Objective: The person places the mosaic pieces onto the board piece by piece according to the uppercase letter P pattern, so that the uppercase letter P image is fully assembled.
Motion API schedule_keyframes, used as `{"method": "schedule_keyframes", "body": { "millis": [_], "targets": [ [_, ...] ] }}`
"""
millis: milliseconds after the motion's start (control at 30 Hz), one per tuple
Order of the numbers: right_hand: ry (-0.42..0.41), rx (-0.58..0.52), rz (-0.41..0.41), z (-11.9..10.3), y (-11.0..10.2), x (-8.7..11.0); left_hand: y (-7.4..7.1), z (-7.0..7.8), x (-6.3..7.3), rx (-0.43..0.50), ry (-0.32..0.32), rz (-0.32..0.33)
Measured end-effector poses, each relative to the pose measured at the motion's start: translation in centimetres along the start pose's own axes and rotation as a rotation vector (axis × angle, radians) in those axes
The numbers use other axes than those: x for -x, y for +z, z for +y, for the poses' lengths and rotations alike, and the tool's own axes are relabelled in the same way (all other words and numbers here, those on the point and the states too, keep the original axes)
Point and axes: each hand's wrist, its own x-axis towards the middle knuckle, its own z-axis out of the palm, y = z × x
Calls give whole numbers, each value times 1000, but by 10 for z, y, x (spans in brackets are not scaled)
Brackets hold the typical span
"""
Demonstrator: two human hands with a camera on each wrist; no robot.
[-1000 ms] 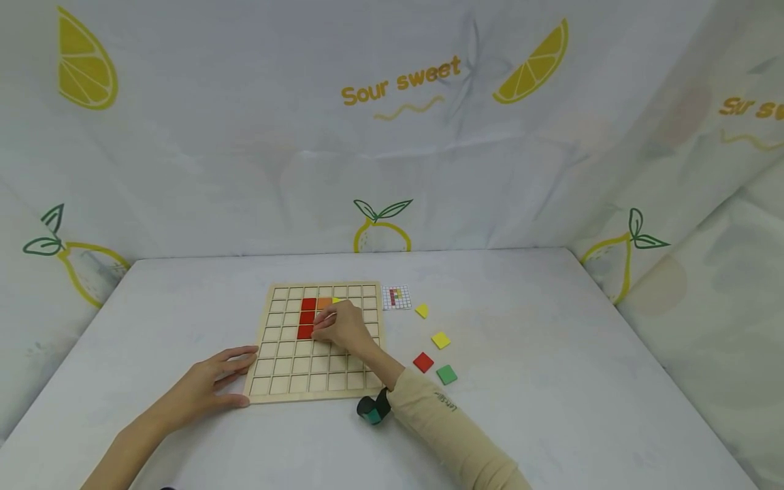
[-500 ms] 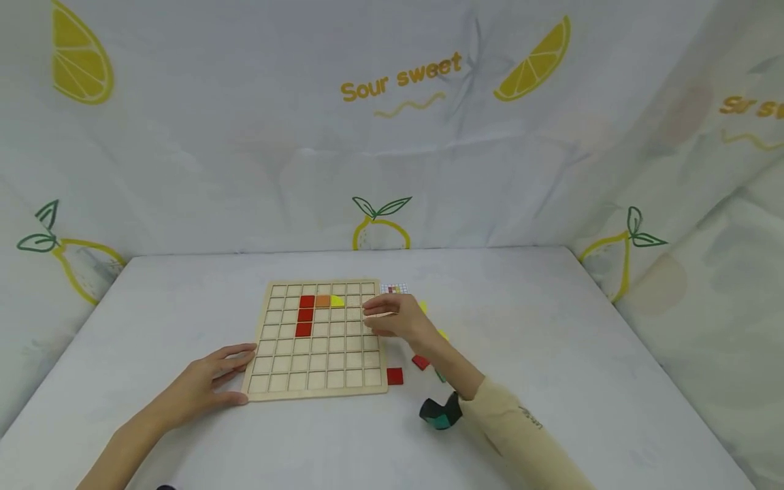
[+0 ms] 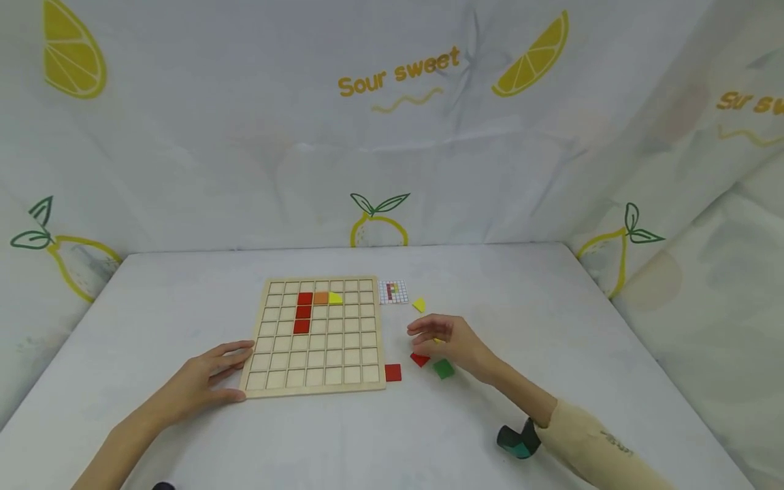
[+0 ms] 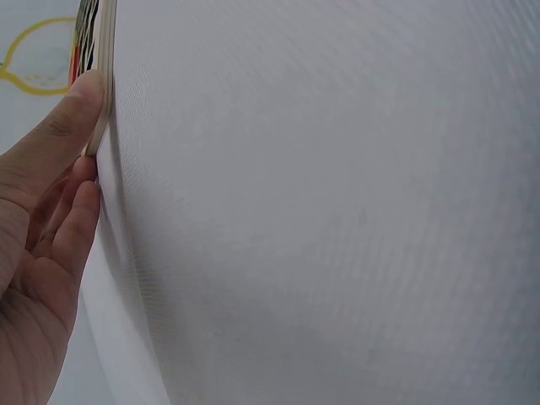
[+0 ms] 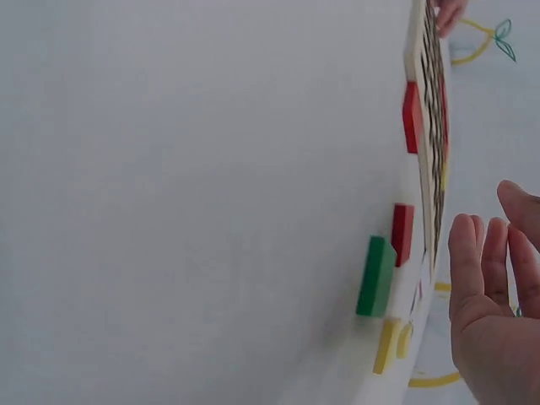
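A wooden grid board (image 3: pixel 352 356) lies on the table. Three red tiles (image 3: pixel 303 312) form a column on it, with an orange tile (image 3: pixel 321 298) and a yellow rounded piece (image 3: pixel 335 298) beside the top one. My left hand (image 3: pixel 205 381) rests against the board's left edge, thumb near its front corner; the left wrist view shows thumb and fingertips on the side. My right hand (image 3: pixel 450 341) hovers over loose tiles right of the board, fingers loosely bent, holding nothing. Below it are a red tile (image 3: pixel 419 359), a green tile (image 3: pixel 444 369) and a partly hidden yellow tile (image 3: pixel 439 340).
A small printed pattern card (image 3: pixel 393 292) lies by the board's upper right edge. Near it is a yellow piece (image 3: pixel 419 305). Another red tile (image 3: pixel 393 372) sits right against the board's lower right side. A dark wrist device (image 3: pixel 519 439) shows under my right forearm.
My right hand has moved right and toward me, from over the board to above the loose tiles. This uncovered the yellow piece in the top row. The left hand stays at the board's edge.
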Motion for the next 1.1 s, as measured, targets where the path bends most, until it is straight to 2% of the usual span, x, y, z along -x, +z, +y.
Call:
{"method": "schedule_keyframes", "body": {
  "millis": [200, 367, 500, 633, 733, 867, 967, 1100],
  "targets": [
    [-48, 52, -46, 9, 19, 12, 0, 0, 0, -22, 3, 10],
    [-62, 112, 48, 13, 34, 19, 2, -1, 0, 27, 13, 9],
    [-85, 211, 125, 11, 43, 23, 2, -2, 1, 48, 9, 2],
    [-138, 311, 158, 7, 48, 23, 2, -1, 1, 57, 4, -2],
    [-180, 336, 175, 6, 48, 20, 2, -1, 0, 30, 15, 4],
    [-178, 285, 137, 4, 48, 13, 3, -2, -1, -13, 33, 19],
    [-158, 250, 62, 3, 49, 7, 3, -3, -1, -17, 34, 25],
    [-173, 275, -30, 3, 52, 5, 3, -4, -1, -29, 35, 37]
  ]
}}
